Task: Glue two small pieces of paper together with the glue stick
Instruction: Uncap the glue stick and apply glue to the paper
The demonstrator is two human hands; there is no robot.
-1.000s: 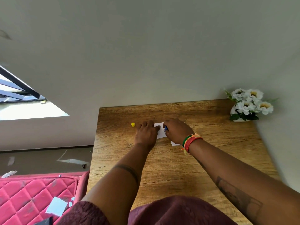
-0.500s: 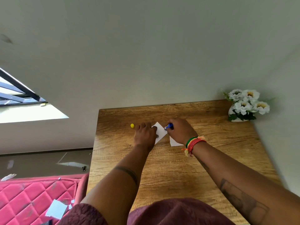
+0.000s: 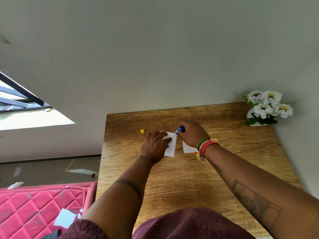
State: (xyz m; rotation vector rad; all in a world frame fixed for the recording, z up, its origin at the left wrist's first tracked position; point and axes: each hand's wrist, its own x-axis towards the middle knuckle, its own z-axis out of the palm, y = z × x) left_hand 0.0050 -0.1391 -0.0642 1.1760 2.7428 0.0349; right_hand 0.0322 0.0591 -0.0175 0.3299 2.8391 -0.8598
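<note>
Paper (image 3: 170, 145) is lying mid-counter (image 3: 172, 183), the left hand (image 3: 154, 146) pressing it flat with spread fingers; at its two o'clock the right hand (image 3: 194, 133) is gripping the glue stick (image 3: 179, 130), tip touching the sheet's corner. A second piece (image 3: 188, 149) is lying partly under that wrist. A yellow cap (image 3: 142, 131) is sitting at ten o'clock.

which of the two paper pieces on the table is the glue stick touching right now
The left piece of paper, pinned flat by the left hand. The glue stick in the right hand meets its far corner; the other piece lies partly under that wrist.
</note>
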